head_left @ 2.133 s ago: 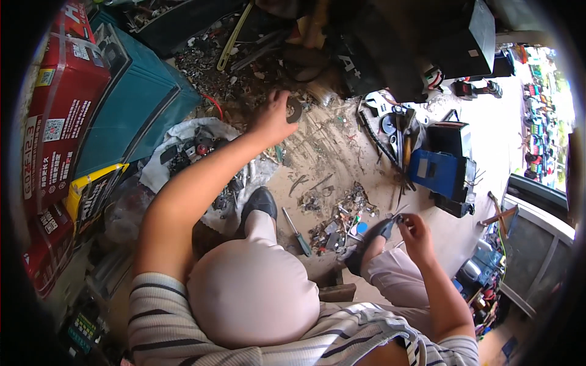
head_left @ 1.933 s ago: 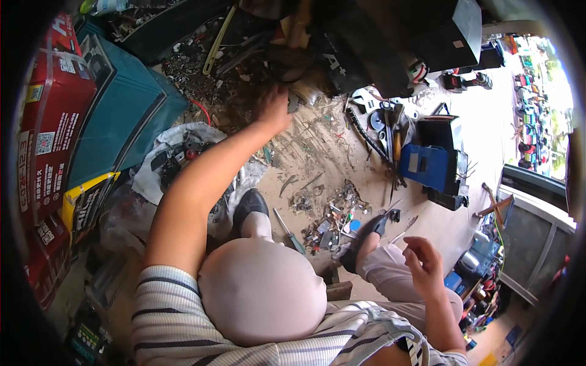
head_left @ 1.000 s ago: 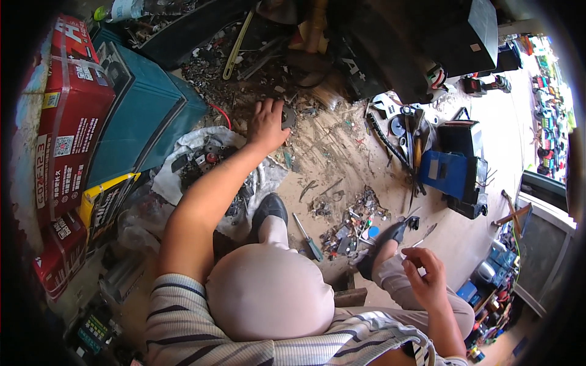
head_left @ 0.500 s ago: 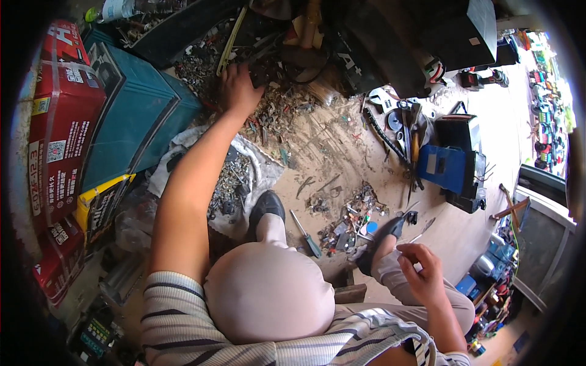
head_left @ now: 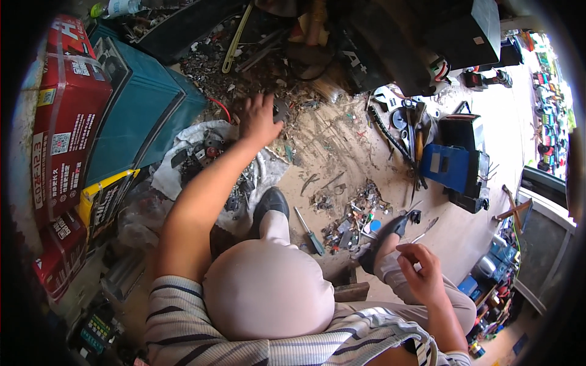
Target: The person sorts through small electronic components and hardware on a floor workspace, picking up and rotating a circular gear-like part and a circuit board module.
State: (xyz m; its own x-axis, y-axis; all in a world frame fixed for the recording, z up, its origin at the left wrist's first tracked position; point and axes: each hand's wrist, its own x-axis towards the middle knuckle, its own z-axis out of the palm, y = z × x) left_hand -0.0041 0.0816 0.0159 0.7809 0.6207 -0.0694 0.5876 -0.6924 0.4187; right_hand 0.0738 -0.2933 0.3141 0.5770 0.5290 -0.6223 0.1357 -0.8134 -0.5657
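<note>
In the head view, a dark round piece [head_left: 281, 111] is being pinched at the left hand [head_left: 259, 121], between thumb and index side; palm is being turned down, other fingers are being spread, underside contact is being hidden. Piece is being held just above or on the dirt and scrap litter [head_left: 305, 97]; exact height can't be told. Red wire [head_left: 221, 108] is being seen just left of the fingers. Below the forearm, dark small parts [head_left: 235, 201] are being carried by a whitish cloth [head_left: 271, 166], partly covered by the arm. Right hand [head_left: 422, 271] is being held over the right leg, fingers loosely curled, a gap being left to the thumb; leg contact can't be told. Near it, a thin pointed tool [head_left: 425, 230] and a small black piece [head_left: 415, 216] are being left on the floor, beside the right shoe [head_left: 394, 227]. Between the shoes, a screwdriver [head_left: 311, 233] is being kept left of a mixed scrap pile [head_left: 349, 227], a blue disc [head_left: 375, 225] being included. Farther right, hand tools [head_left: 410, 131] are being stacked beside a blue-and-black box [head_left: 447, 166].
</note>
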